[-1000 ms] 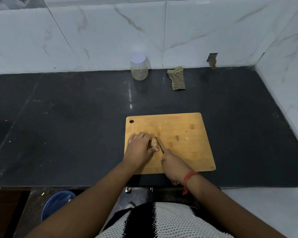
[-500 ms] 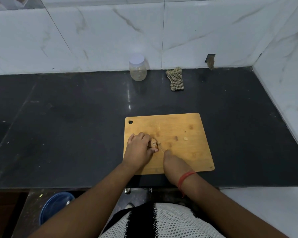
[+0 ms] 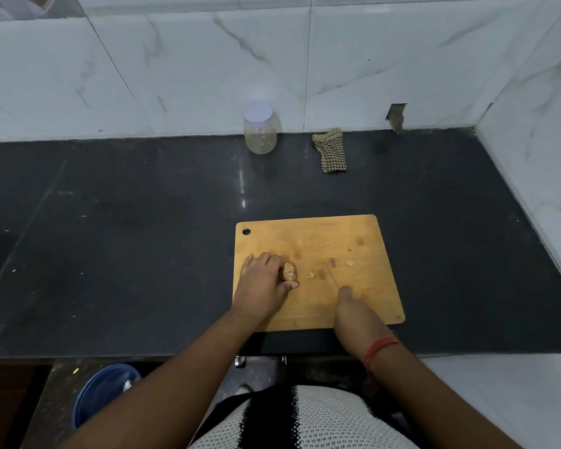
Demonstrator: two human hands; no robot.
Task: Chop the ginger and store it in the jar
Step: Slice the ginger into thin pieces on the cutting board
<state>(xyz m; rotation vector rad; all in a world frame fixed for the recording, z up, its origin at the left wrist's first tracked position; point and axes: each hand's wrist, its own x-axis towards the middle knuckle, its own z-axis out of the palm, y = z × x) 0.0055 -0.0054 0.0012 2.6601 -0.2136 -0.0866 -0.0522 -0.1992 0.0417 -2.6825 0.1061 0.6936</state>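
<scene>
Right hand: our right hand (image 3: 353,311), low and right of centre, curls round a knife handle we cannot see; we judge it draws the blade off the root between cuts.
Wristband: a red thread band (image 3: 380,348) circles that wrist, thin and twisted.
Knife: the knife (image 3: 332,276) shows only as a thin pale line slanting up and left from the hand, its edge down near the board; we cannot tell whether it touches.
Left hand: our left hand (image 3: 262,286) lies at the board's left side, fingers bent over the root and pinching it, we judge to keep it from rolling under the blade.
Ginger: the ginger (image 3: 289,271) sits at the left hand's fingertips, a knobbly tan lump with a pale, fibrous cut face turned right toward the knife.
Cut pieces: a small chip (image 3: 311,275) lies just right of the root, and a rounder slice (image 3: 349,262) further right; few pieces, so we judge the chopping barely begun.
Cutting board: the cutting board (image 3: 321,234) is smooth pale bamboo, rounded corners, a hanging hole at upper left.
Counter: the counter (image 3: 127,247) is dark polished stone, faintly glossy.
Cloth: a checked cloth (image 3: 331,152) lies crumpled at upper centre-right.
Jar: the jar (image 3: 259,129) stands upper centre against the marble wall, clear plastic, white lid on, well apart from the board.
</scene>
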